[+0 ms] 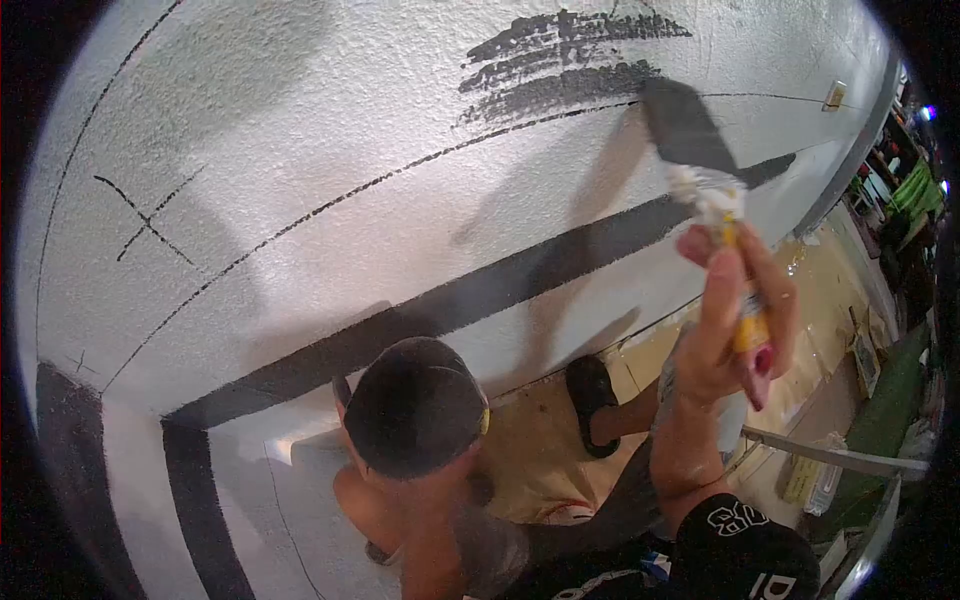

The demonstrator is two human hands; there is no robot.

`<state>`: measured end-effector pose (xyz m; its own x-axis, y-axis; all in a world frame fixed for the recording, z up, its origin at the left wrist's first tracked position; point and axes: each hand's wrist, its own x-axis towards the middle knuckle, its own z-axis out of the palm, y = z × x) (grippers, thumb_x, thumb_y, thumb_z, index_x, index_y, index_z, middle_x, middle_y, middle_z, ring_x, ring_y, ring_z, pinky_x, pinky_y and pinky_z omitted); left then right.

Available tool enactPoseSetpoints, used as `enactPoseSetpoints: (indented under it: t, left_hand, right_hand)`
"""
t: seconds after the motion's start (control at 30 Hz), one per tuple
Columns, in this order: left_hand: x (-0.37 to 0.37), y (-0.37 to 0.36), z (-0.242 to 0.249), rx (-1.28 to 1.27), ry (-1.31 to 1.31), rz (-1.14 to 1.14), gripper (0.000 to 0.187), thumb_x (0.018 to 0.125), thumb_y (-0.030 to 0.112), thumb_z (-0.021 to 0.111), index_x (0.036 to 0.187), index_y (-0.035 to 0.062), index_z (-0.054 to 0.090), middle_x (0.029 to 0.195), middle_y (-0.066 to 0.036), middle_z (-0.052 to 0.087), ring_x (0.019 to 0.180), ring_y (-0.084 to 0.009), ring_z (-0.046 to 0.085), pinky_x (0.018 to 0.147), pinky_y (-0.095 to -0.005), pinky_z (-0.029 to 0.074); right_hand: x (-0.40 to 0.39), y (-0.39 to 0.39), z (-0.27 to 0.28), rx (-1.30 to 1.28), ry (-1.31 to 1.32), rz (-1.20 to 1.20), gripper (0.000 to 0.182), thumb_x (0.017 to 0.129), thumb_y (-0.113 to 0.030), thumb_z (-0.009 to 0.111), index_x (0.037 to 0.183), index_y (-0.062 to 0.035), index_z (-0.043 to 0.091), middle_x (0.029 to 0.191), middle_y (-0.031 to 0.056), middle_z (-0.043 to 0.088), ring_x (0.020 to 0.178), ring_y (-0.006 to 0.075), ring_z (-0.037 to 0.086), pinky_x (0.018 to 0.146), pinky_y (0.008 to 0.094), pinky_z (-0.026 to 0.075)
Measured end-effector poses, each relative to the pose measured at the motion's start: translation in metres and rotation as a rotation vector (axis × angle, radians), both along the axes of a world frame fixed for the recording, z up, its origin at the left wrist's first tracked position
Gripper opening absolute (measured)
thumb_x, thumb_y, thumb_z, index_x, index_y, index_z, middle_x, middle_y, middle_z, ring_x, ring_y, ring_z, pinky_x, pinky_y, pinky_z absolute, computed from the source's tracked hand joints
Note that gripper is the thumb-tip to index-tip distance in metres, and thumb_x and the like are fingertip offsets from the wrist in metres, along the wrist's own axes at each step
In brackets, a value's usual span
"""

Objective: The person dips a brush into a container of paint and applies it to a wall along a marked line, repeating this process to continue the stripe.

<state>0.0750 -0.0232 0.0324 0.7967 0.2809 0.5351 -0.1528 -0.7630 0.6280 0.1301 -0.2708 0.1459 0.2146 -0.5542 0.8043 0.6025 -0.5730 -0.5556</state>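
Observation:
My right hand is closed around the yellow and red handle of a paintbrush. Its wide dark bristles point up and left, with their tip at the right end of rough black strokes on the white wall. Whether the tip touches the wall is hard to tell. White paint or wrapping covers the brush's neck. Low in the view, my left hand grips a round container with black inside. The container hides part of that hand.
Black bands and thin drawn lines cross the wall. A wall plate sits at upper right. Below are a tan floor covering, a foot in a black sandal and a metal bar. Mixed items lie far right.

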Motion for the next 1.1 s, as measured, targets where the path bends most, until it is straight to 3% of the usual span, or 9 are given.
enactPoseSetpoints:
  t: [0.07,0.17,0.23,0.3,0.63,0.83,0.9,1.03,1.1]
  left_hand:
    - [-0.001,-0.003,0.002,0.024,-0.008,0.002,0.099,0.053,0.043,0.086,0.131,0.0003,0.042,0.125,-0.015,0.054,0.115,-0.0289,0.053,0.103,-0.0413,0.039]
    - [-0.003,-0.006,0.0,-0.082,0.09,-0.063,0.099,0.055,0.043,0.085,0.132,0.0004,0.04,0.125,-0.014,0.055,0.117,-0.029,0.052,0.104,-0.0415,0.037]
    - [-0.003,-0.005,-0.003,-0.336,0.158,-0.099,0.097,0.058,0.044,0.083,0.133,0.0006,0.039,0.125,-0.014,0.055,0.118,-0.0289,0.051,0.106,-0.0419,0.035]
    - [-0.001,-0.004,-0.005,-0.302,0.113,-0.096,0.097,0.058,0.044,0.082,0.133,0.0006,0.039,0.125,-0.014,0.055,0.118,-0.0289,0.051,0.106,-0.0419,0.035]
    - [-0.004,-0.004,0.001,-0.176,0.103,-0.071,0.096,0.06,0.045,0.081,0.133,0.0005,0.039,0.125,-0.014,0.055,0.118,-0.029,0.051,0.106,-0.042,0.035]
    - [-0.002,-0.001,0.003,-0.197,0.108,-0.083,0.095,0.061,0.046,0.08,0.133,0.0004,0.039,0.125,-0.014,0.055,0.118,-0.029,0.051,0.106,-0.0421,0.035]
    - [-0.001,0.0,0.004,-0.195,0.129,-0.081,0.095,0.061,0.046,0.08,0.133,0.0004,0.039,0.125,-0.014,0.055,0.118,-0.029,0.051,0.106,-0.0421,0.035]
    - [0.007,-0.021,0.045,-0.371,0.124,-0.195,0.098,0.06,0.049,0.08,0.134,0.0003,0.038,0.125,-0.014,0.055,0.118,-0.0291,0.052,0.105,-0.042,0.037]
    - [0.005,-0.003,0.008,-0.415,-0.004,-0.179,0.104,0.054,0.042,0.086,0.134,-0.0014,0.036,0.128,-0.016,0.051,0.117,-0.0295,0.052,0.103,-0.0404,0.039]
  right_hand:
    - [-0.009,0.003,-0.004,-0.375,0.129,0.054,0.029,0.088,-0.003,0.055,0.115,0.0066,0.051,0.087,0.0229,0.067,0.075,0.0275,0.069,0.071,0.0343,0.055]
    - [-0.016,0.017,0.001,-0.53,0.169,0.199,0.031,0.087,-0.004,0.057,0.116,0.0039,0.051,0.085,0.0235,0.066,0.076,0.028,0.07,0.07,0.0345,0.055]
    - [-0.015,0.024,0.006,-0.481,0.094,0.224,0.033,0.077,-0.001,0.065,0.109,0.0039,0.058,0.081,0.0199,0.067,0.07,0.0254,0.069,0.063,0.0315,0.055]
    - [-0.012,0.024,0.006,-0.435,0.016,0.249,0.036,0.067,0.002,0.073,0.102,0.004,0.066,0.078,0.0163,0.069,0.063,0.0229,0.068,0.057,0.0285,0.054]
    - [0.001,-0.013,-0.001,-0.046,-0.033,0.057,0.024,0.088,-0.001,0.059,0.109,0.0094,0.054,0.101,0.0259,0.063,0.08,0.0284,0.069,0.073,0.034,0.056]
    - [-0.008,0.022,-0.004,-0.401,0.133,0.02,0.024,0.085,-0.002,0.058,0.107,0.0055,0.055,0.082,0.0197,0.069,0.071,0.0239,0.069,0.068,0.0329,0.055]
    - [-0.006,0.033,0.005,-0.5,0.032,0.152,0.031,0.072,0.002,0.07,0.102,0.0065,0.064,0.075,0.0162,0.068,0.06,0.02,0.067,0.055,0.0276,0.054]
    - [0.001,0.05,0.015,-0.534,-0.124,0.29,0.031,0.07,0.003,0.07,0.101,0.0063,0.065,0.074,0.0152,0.067,0.06,0.0192,0.067,0.054,0.0283,0.055]
    - [0.002,0.046,0.018,-0.601,-0.181,0.346,0.027,0.069,0.004,0.071,0.095,0.0062,0.066,0.076,0.016,0.068,0.062,0.0198,0.068,0.055,0.0282,0.055]
